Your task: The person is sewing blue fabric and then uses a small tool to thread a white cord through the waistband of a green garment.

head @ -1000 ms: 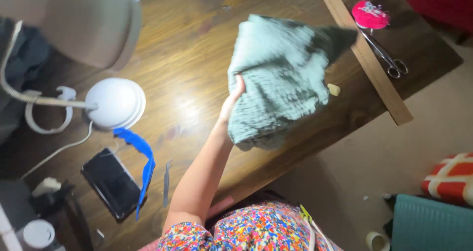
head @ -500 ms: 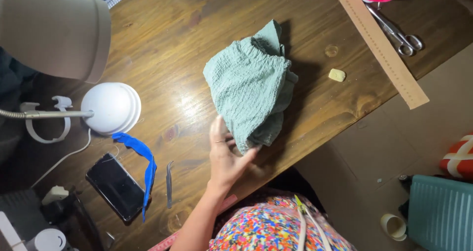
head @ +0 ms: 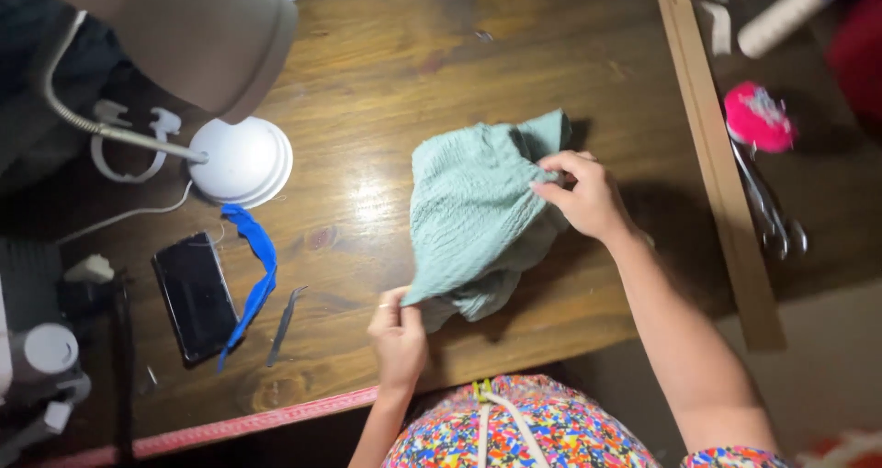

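Cloth (head: 478, 220), a crinkled sea-green piece, is lying bunched on the wooden table (head: 386, 82) near the front edge, and both hands are gripping it. Going by how it lies, the spreading looks only partly done: the upper left portion is resting fairly flat on the wood, while the lower right part is folding over itself in a thick lump, and no edge is lying straight yet. Smoothing and squaring up seem to remain.

The left hand (head: 399, 332) is reaching up from the near edge of the table, wrist straight, thumb and fingertips pinching the lowest corner of the cloth. The right hand (head: 588, 195) is coming in from the right with the forearm angling across the table corner, fingers curling down and clenching the upper right edge of the cloth, knuckles upward. The two hands are well apart, with the cloth between them.

To the left, a white lamp base (head: 241, 161) is standing on the table, its bendy neck leading to a beige shade (head: 197, 32) near the camera. A blue strip (head: 257, 266) of fabric is lying just beside a dark phone (head: 195, 295), and slim tweezers (head: 285, 323) are resting near them. On the right, a long wooden ruler (head: 717, 156) is running along the table, with a pink pincushion (head: 758, 117) and scissors (head: 767, 206) beyond it.
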